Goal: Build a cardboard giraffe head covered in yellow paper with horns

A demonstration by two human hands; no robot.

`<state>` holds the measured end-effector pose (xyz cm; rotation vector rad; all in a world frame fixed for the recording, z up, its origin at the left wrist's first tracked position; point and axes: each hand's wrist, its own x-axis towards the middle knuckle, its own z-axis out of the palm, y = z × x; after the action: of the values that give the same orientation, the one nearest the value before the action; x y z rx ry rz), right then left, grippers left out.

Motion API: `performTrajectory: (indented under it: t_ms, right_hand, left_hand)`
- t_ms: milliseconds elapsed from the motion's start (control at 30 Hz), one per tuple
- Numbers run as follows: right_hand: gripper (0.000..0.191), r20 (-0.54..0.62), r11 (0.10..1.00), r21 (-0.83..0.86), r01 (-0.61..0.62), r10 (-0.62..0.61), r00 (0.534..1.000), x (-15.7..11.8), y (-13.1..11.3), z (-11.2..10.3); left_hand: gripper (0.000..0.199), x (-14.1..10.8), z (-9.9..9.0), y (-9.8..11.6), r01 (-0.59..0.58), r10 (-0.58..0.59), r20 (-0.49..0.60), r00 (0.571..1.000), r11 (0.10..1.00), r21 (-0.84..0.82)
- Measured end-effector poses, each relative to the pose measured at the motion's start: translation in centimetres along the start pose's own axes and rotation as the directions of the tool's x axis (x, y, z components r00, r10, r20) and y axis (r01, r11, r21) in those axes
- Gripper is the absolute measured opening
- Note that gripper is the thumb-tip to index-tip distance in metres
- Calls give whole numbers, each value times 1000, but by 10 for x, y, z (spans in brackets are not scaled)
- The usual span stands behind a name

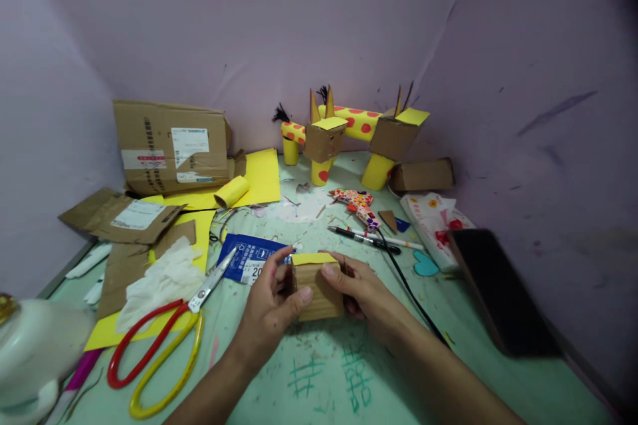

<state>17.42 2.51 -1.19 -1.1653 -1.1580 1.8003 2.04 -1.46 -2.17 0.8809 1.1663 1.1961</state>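
Observation:
Between my two hands is a small cardboard box (319, 292) with a strip of yellow paper (314, 257) along its top edge. My left hand (274, 302) grips its left side, thumb on the near face. On the right side, my right hand (361, 285) has its thumb near the top corner and its other fingers behind. The box is held just above the green tabletop (319, 405). A blue packet (234, 249) lies beyond my left hand. Past my right hand are a black pen (366, 239) and a glue gun in flowered wrapping (361, 206), its black cord running toward me.
Scissors (192, 309) with red and yellow handles lie left, by crumpled tissue (162, 282) and yellow paper (264, 176). Two spotted cardboard animals (326, 139) stand at the back. A phone (503, 292) lies right, a white pot (40, 352) stands front left. Walls enclose the table.

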Motion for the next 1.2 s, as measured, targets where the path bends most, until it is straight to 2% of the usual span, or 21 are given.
performTrajectory:
  t_ms: [67, 100, 167, 233, 267, 333, 367, 400, 467, 600, 633, 667, 733, 800, 833, 900, 1000, 1100, 1200]
  right_hand:
    - [59, -164, 996, -82, 46, -59, 985, 4, -2, -9]
    - [61, -257, 987, -139, 78, -113, 960, 6, -3, -15]
    - [59, -411, 940, -316, 129, -258, 874, 12, -6, -32]
    - [49, -476, 828, -555, 78, -393, 787, 18, -9, -50]
    - [43, -488, 740, -673, 8, -452, 746, 20, -10, -58]
    - [35, -457, 563, -820, -102, -535, 711, 22, -11, -72]
    - [34, -451, 514, -846, -142, -546, 706, 23, -12, -77]
    - [33, -454, 493, -854, -166, -550, 701, 23, -13, -81]
    - [32, -495, 519, -835, -185, -558, 667, 20, -16, -86]
    - [36, -567, 579, -798, -164, -632, 529, 14, -23, -93]
    - [37, -569, 589, -794, -151, -633, 525, 13, -24, -93]
    - [37, -559, 599, -790, -131, -617, 554, 13, -24, -92]
    - [35, -486, 625, -778, -69, -529, 696, 14, -19, -83]
    - [29, -330, 634, -773, 9, -415, 848, 17, -10, -68]
    - [28, -271, 612, -790, 37, -404, 874, 19, -5, -60]
    - [31, -170, 528, -845, 84, -415, 894, 22, 5, -45]
    - [36, -70, 420, -896, 145, -456, 887, 24, 11, -35]
    - [34, -107, 397, -910, 119, -503, 858, 25, 4, -41]
    - [31, -198, 417, -908, 47, -525, 828, 25, -13, -56]
  left_hand:
    - [66, 2, 0, -2, 12, -14, -86, 996, 1000, -19]
    - [66, 3, 1, -2, 13, -17, -139, 990, 1000, -28]
    - [65, 4, 1, -3, 11, -19, -222, 975, 999, -37]
    - [64, 5, 2, -2, 21, -25, -263, 965, 1000, -17]
    - [64, 6, 1, -2, 29, -28, -274, 961, 1000, -2]
    - [62, 6, -1, -2, 43, -39, -285, 958, 999, 8]
    - [60, 7, -2, -2, 47, -45, -281, 959, 999, 2]
    - [59, 7, -4, -2, 48, -49, -272, 961, 999, -10]
    - [58, 8, -7, -2, 46, -53, -256, 965, 998, -33]
    - [57, 8, -8, -2, 32, -41, -251, 967, 999, -39]
    - [57, 8, -7, -2, 30, -39, -252, 967, 999, -38]
    - [57, 7, -6, -2, 31, -40, -252, 967, 999, -37]
    - [58, 7, -5, -1, 33, -42, -260, 965, 999, -39]
    - [59, 6, -4, 0, 23, -36, -266, 963, 998, -53]
    - [59, 7, -4, 0, 20, -36, -266, 963, 998, -62]
    - [62, 8, -5, 0, 30, -46, -258, 965, 997, -68]
    - [66, 11, -8, 1, 62, -75, -229, 971, 996, -64]
    - [65, 13, -10, 1, 52, -66, -203, 977, 996, -74]
    - [62, 13, -9, 1, 41, -60, -238, 969, 996, -84]
